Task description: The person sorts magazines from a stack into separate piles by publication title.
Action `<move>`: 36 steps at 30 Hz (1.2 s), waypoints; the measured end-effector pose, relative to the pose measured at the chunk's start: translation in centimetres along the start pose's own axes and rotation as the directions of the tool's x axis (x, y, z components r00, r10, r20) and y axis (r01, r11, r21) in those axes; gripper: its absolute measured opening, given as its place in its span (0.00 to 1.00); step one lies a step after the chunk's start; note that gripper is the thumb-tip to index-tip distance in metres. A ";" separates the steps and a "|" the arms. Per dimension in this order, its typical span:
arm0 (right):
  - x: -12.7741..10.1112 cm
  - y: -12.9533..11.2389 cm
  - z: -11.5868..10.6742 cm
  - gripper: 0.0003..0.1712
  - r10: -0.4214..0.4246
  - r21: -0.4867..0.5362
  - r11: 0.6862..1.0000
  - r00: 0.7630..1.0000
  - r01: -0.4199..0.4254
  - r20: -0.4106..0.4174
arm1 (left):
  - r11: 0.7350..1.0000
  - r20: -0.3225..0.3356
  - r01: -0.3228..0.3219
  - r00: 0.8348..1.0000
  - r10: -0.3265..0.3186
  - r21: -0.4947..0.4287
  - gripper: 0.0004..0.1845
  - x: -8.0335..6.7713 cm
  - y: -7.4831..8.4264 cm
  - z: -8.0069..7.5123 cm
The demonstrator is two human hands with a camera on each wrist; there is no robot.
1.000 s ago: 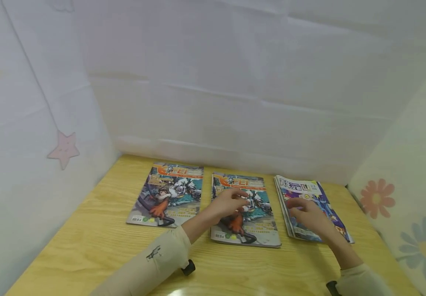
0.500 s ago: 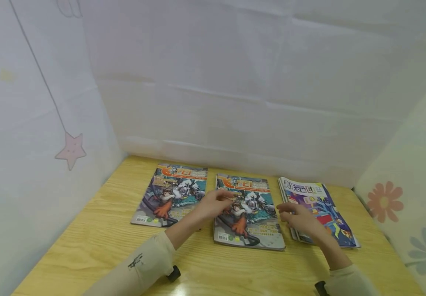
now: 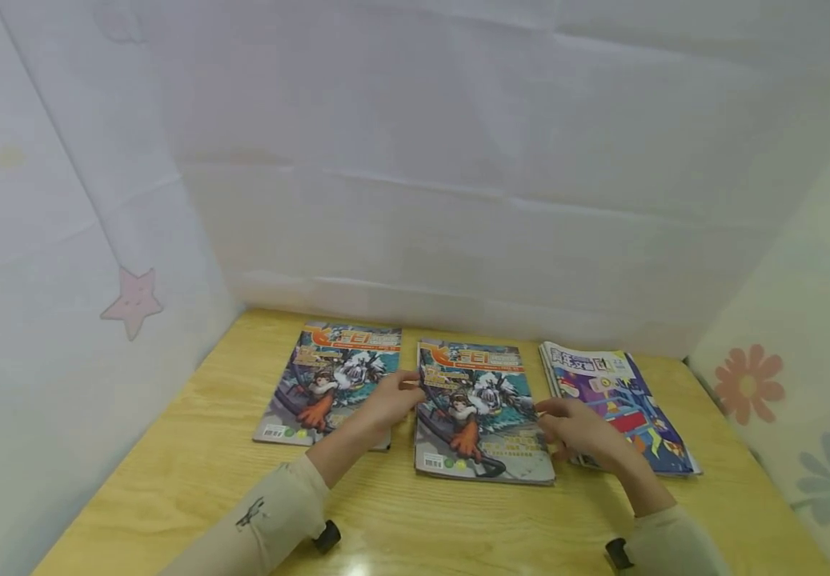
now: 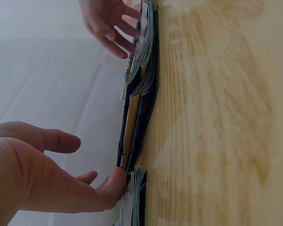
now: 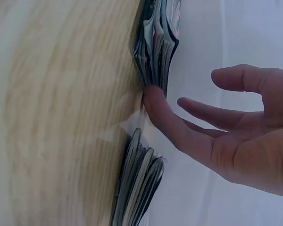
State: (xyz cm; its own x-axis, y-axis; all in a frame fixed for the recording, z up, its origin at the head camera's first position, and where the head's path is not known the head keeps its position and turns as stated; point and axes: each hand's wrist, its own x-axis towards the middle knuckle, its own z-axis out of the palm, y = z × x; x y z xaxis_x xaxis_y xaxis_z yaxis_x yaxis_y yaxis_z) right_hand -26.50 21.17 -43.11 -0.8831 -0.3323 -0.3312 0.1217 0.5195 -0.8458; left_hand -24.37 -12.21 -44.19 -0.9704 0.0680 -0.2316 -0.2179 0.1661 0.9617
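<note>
Three piles of comic magazines lie side by side on the wooden table (image 3: 191,472): a left pile (image 3: 328,376), a middle pile (image 3: 483,416) and a right pile (image 3: 623,400). My left hand (image 3: 389,400) sits at the left edge of the middle pile (image 4: 137,108), its thumb (image 4: 115,183) touching that edge and its fingers loosely spread. On the right edge of the same pile rests my right hand (image 3: 573,428); its thumb (image 5: 153,106) touches the middle pile (image 5: 158,37) there. Neither hand grips anything.
White sheets hang close behind and to the left, with a pink star (image 3: 132,300) on the left one. A flowered sheet (image 3: 782,384) closes off the right side. Bare wood runs along the table's near part.
My left hand slid from the middle pile's cover to its left edge. My right hand left the right pile and came to the middle pile's right edge.
</note>
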 end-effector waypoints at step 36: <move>0.2 0.6 0.1 0.30 -0.054 -0.133 0.990 0.998 0.049 -0.036 | 0.992 0.075 -0.017 0.997 0.008 0.127 0.29 0.3 -0.8 -0.2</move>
State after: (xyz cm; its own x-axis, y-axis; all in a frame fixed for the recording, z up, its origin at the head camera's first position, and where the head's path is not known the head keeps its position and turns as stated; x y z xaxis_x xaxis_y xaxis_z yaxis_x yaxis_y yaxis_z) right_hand -26.58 21.37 -43.76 -0.9042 -0.3313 -0.2694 0.0170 0.6025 -0.7980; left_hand -24.52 -12.54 -44.96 -0.9616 0.1426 -0.2344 -0.1861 0.2888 0.9391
